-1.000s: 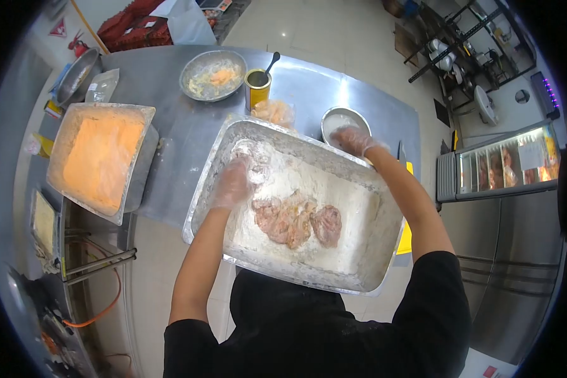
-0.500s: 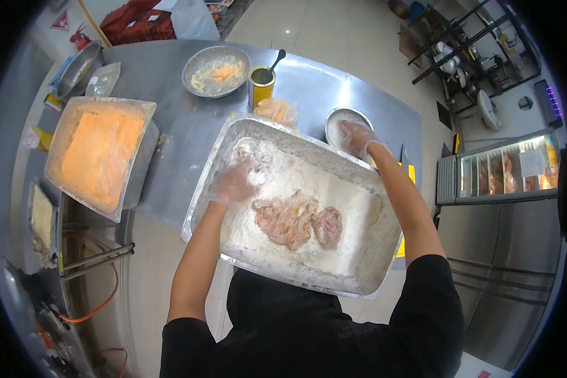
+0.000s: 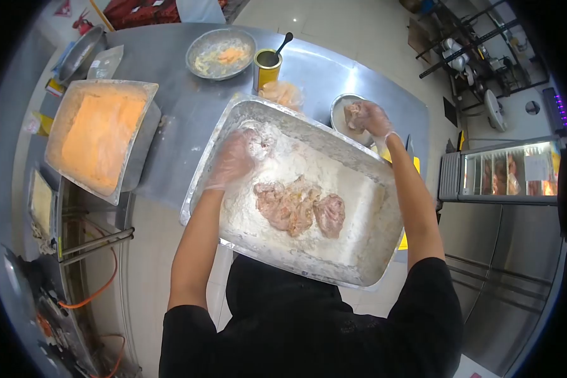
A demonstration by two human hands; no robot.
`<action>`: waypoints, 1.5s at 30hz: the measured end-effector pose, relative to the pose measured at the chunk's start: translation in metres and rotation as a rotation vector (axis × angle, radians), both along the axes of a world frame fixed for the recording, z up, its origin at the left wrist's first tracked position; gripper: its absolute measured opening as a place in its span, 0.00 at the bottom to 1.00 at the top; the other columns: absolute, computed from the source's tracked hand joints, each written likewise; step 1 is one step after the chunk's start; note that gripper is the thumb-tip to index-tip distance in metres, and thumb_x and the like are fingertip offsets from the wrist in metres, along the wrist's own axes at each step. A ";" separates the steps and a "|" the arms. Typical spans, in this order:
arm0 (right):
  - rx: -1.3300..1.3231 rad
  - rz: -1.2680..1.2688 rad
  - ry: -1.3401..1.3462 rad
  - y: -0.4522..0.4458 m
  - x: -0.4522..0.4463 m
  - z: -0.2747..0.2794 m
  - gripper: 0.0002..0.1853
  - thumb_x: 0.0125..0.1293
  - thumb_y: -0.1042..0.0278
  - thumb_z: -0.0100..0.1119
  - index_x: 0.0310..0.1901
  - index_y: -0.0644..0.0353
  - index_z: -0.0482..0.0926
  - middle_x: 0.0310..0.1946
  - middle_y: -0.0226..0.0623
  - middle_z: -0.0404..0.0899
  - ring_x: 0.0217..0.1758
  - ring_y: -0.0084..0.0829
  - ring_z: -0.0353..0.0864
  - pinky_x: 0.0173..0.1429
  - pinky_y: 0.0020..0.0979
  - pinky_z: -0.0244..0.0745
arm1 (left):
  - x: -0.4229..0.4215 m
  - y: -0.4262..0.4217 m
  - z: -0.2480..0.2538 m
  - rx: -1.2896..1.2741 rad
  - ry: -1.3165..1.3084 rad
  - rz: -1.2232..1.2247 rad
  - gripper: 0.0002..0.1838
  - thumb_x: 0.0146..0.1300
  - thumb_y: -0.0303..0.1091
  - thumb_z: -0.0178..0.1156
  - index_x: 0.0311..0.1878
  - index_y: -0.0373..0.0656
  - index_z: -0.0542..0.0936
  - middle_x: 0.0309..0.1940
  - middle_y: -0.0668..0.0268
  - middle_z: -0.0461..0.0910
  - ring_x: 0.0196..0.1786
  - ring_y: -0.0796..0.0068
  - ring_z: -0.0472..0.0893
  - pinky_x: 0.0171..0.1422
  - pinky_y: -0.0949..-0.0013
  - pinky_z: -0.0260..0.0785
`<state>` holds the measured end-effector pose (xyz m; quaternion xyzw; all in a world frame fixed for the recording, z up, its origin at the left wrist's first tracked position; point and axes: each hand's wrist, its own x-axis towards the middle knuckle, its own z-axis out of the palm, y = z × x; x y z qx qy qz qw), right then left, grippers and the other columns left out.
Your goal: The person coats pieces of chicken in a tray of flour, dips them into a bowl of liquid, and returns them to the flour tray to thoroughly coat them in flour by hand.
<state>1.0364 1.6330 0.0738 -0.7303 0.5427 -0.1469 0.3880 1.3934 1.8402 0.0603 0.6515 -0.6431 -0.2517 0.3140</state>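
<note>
A large metal pan holds white flour and several pieces of raw chicken near its middle. At the pan's left side, my gloved left hand touches a flour-coated chicken piece; its fingers are blurred against the flour, so I cannot make out their grip. My gloved right hand is closed around a piece of chicken, just over a round metal bowl behind the pan's far edge. The bowl's contents are partly hidden by that hand.
A deep pan of orange powder stands on the left. Behind my pan are a metal bowl with orange and pale residue, a yellow can with a black-handled utensil, and a clear bag. A knife lies right.
My right hand has risen from inside the round bowl with a chicken piece in its fingers. My left hand has shifted slightly up and right onto the floured piece. The view has tilted a little.
</note>
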 end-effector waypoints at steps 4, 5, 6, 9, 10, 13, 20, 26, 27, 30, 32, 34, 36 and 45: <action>-0.162 -0.018 0.071 0.004 -0.003 0.020 0.24 0.46 0.68 0.71 0.49 0.57 0.80 0.42 0.38 0.83 0.43 0.33 0.81 0.52 0.30 0.76 | -0.003 0.000 0.010 -0.036 0.016 -0.005 0.26 0.47 0.21 0.58 0.55 0.36 0.77 0.45 0.45 0.77 0.51 0.45 0.76 0.59 0.55 0.68; -0.186 -0.044 0.093 0.006 -0.003 0.026 0.24 0.46 0.68 0.71 0.49 0.58 0.80 0.41 0.39 0.83 0.42 0.33 0.81 0.52 0.30 0.76 | -0.002 -0.001 0.009 -0.045 -0.021 -0.011 0.26 0.47 0.22 0.59 0.55 0.36 0.77 0.45 0.45 0.77 0.51 0.45 0.76 0.59 0.55 0.69; -0.209 -0.068 0.117 0.007 -0.002 0.031 0.24 0.46 0.68 0.71 0.49 0.59 0.80 0.41 0.40 0.83 0.42 0.34 0.81 0.53 0.29 0.76 | 0.000 -0.003 0.004 -0.054 -0.057 -0.016 0.26 0.47 0.23 0.60 0.55 0.36 0.77 0.45 0.45 0.77 0.51 0.45 0.76 0.59 0.55 0.69; -0.347 0.044 0.196 -0.004 -0.014 0.021 0.22 0.50 0.64 0.70 0.49 0.57 0.80 0.41 0.44 0.83 0.41 0.37 0.82 0.52 0.30 0.76 | 0.001 -0.003 -0.012 -0.155 -0.097 -0.025 0.28 0.46 0.24 0.63 0.56 0.37 0.76 0.45 0.46 0.78 0.51 0.46 0.76 0.59 0.57 0.69; -0.327 -0.006 0.246 0.006 0.000 0.035 0.22 0.52 0.63 0.69 0.50 0.56 0.80 0.41 0.45 0.83 0.41 0.39 0.83 0.51 0.31 0.76 | 0.002 -0.004 -0.009 -0.203 -0.100 -0.024 0.28 0.46 0.25 0.64 0.56 0.37 0.76 0.45 0.46 0.78 0.51 0.47 0.77 0.59 0.57 0.69; -0.344 -0.092 0.359 0.031 0.024 0.071 0.20 0.57 0.60 0.65 0.50 0.55 0.80 0.40 0.47 0.84 0.42 0.42 0.83 0.50 0.32 0.76 | 0.001 0.003 0.018 0.017 0.087 -0.034 0.30 0.48 0.28 0.68 0.57 0.37 0.75 0.49 0.48 0.79 0.53 0.53 0.78 0.60 0.59 0.69; -0.429 -0.023 0.234 0.100 0.040 0.124 0.21 0.55 0.67 0.64 0.53 0.57 0.78 0.44 0.39 0.83 0.44 0.30 0.82 0.52 0.31 0.74 | 0.017 -0.005 0.010 0.168 0.656 -0.036 0.32 0.54 0.35 0.70 0.61 0.37 0.71 0.54 0.54 0.77 0.56 0.65 0.78 0.62 0.64 0.70; -0.125 0.252 0.057 0.161 0.060 0.104 0.21 0.57 0.60 0.67 0.51 0.59 0.78 0.41 0.36 0.80 0.47 0.28 0.79 0.54 0.31 0.74 | 0.015 -0.003 0.021 0.235 1.141 -0.017 0.30 0.61 0.26 0.61 0.66 0.38 0.64 0.57 0.58 0.73 0.56 0.69 0.77 0.55 0.66 0.75; -0.079 0.238 0.099 0.166 0.067 0.104 0.22 0.56 0.60 0.67 0.51 0.59 0.78 0.40 0.36 0.80 0.48 0.27 0.78 0.56 0.31 0.74 | 0.012 0.002 0.032 0.262 1.174 -0.016 0.30 0.62 0.25 0.60 0.67 0.39 0.63 0.58 0.59 0.73 0.56 0.70 0.77 0.53 0.66 0.75; -0.040 0.155 0.123 0.172 0.085 0.099 0.26 0.54 0.58 0.69 0.54 0.58 0.76 0.42 0.38 0.80 0.51 0.29 0.77 0.59 0.32 0.73 | 0.010 0.003 0.015 0.291 1.194 -0.118 0.29 0.62 0.27 0.58 0.67 0.42 0.63 0.58 0.63 0.73 0.57 0.72 0.76 0.56 0.68 0.73; 0.033 0.161 -0.090 0.181 0.103 0.095 0.28 0.54 0.57 0.69 0.57 0.56 0.75 0.41 0.39 0.80 0.51 0.30 0.79 0.58 0.33 0.75 | 0.006 0.005 0.018 0.337 1.174 -0.144 0.29 0.64 0.29 0.57 0.68 0.43 0.63 0.57 0.65 0.74 0.57 0.73 0.76 0.58 0.69 0.72; -0.045 0.195 -0.185 0.184 0.116 0.080 0.30 0.54 0.58 0.69 0.59 0.55 0.73 0.42 0.40 0.81 0.50 0.32 0.80 0.56 0.33 0.77 | -0.016 0.012 0.057 0.425 1.147 -0.097 0.28 0.66 0.31 0.56 0.69 0.44 0.63 0.57 0.65 0.74 0.56 0.74 0.76 0.57 0.69 0.73; -0.272 0.257 -0.153 0.181 0.128 0.060 0.31 0.55 0.60 0.69 0.61 0.55 0.72 0.43 0.40 0.81 0.50 0.33 0.80 0.54 0.34 0.79 | -0.032 0.014 0.084 0.492 1.114 -0.056 0.29 0.67 0.34 0.56 0.70 0.44 0.62 0.57 0.65 0.74 0.58 0.75 0.74 0.59 0.67 0.72; -0.221 0.114 -0.185 0.142 0.081 0.094 0.25 0.53 0.74 0.68 0.54 0.59 0.75 0.44 0.40 0.78 0.39 0.32 0.81 0.48 0.28 0.81 | 0.007 -0.019 0.026 0.164 0.093 -0.094 0.27 0.65 0.37 0.55 0.66 0.39 0.67 0.60 0.47 0.72 0.63 0.54 0.71 0.67 0.57 0.64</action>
